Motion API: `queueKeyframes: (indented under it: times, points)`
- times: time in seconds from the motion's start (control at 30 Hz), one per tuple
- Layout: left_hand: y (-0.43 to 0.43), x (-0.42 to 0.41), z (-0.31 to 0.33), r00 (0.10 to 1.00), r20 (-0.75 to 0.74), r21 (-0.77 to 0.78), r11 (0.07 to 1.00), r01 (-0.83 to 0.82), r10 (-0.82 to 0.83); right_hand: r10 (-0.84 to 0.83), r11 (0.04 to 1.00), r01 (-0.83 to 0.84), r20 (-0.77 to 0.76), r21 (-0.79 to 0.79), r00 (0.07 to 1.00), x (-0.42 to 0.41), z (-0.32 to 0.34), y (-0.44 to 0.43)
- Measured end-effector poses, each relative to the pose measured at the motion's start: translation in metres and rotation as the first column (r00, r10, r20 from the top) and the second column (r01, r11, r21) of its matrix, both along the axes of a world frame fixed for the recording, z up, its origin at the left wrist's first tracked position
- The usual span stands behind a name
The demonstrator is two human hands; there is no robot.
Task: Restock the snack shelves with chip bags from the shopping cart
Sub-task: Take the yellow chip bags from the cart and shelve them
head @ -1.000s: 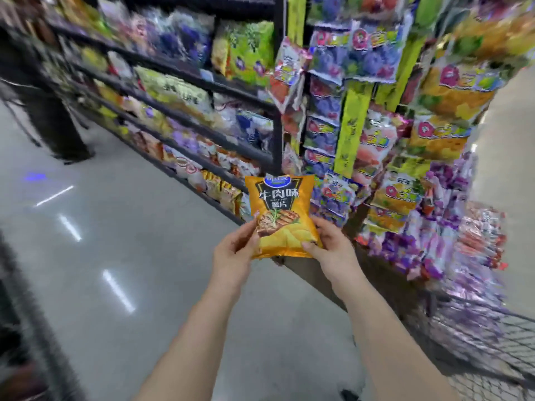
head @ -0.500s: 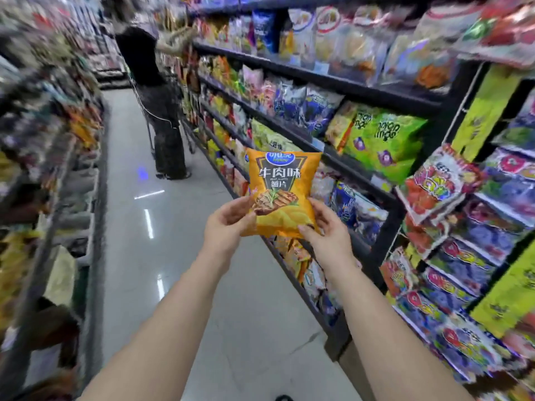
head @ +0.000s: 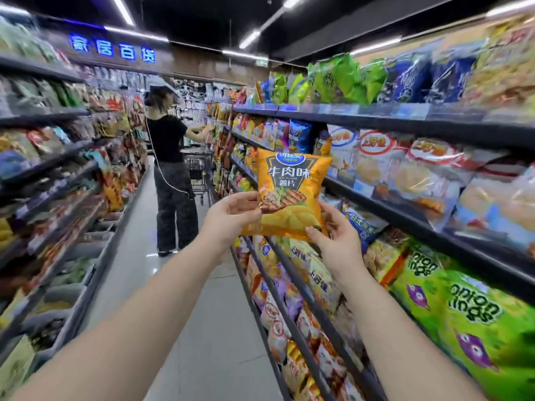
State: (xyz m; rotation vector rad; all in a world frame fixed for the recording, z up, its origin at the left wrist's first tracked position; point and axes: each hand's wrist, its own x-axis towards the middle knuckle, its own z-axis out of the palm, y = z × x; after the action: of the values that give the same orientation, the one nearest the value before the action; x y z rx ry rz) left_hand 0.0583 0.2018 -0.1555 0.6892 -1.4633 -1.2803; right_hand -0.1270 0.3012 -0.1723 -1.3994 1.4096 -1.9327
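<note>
A: Where's the orange chip bag [head: 292, 192]?
B: Higher against the right-hand snack shelves [head: 405, 123] than half a second ago; the left hand [head: 231, 218] and right hand [head: 337, 241] still pinch its lower corners.
A: Orientation?
B: Upright; long axis vertical, top edge up, print facing the wearer; another person [head: 170, 169] stands beyond.

**Head view (single camera).** A wide-angle camera worn on the head faces forward along a shop aisle, roughly level, taking in ceiling lights [head: 124, 10] above and floor [head: 136, 264] below. The left grip [head: 228, 218] and right grip [head: 338, 244] sit close to the lens at mid-frame, holding the chip bag [head: 292, 180] between them. Snack shelves [head: 405, 123] run just right of the right grip. Facing shelves [head: 43, 117] lie well left of the left grip. Frame edges are bowed and blurred.
</note>
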Motion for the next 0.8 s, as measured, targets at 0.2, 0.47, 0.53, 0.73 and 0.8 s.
queueKeyframes:
  times: [0.2,0.47,0.53,0.73,0.8]
  points:
    - [-0.110,-0.029,0.032,0.997,0.040,-0.074,0.995,0.068,-0.065,-0.088,0.996,0.086,-0.084,-0.028,0.993,-0.026,0.026,-0.109]
    - [-0.262,-0.054,0.057,0.994,0.031,-0.182,0.978,0.106,-0.102,-0.243,0.969,0.235,-0.108,-0.076,0.964,-0.036,0.051,-0.247]
    - [-0.295,-0.055,0.067,0.989,0.046,-0.193,0.970,0.149,-0.143,-0.268,0.962,0.260,-0.091,-0.085,0.959,-0.034,0.061,-0.279]
    - [-0.399,-0.071,0.080,0.963,0.061,-0.194,0.944,0.268,-0.261,-0.341,0.940,0.336,-0.091,-0.059,0.936,-0.036,0.079,-0.361]
    - [-0.427,-0.085,0.078,0.952,0.066,-0.184,0.934,0.307,-0.300,-0.388,0.922,0.386,-0.094,-0.042,0.917,-0.041,0.076,-0.381]
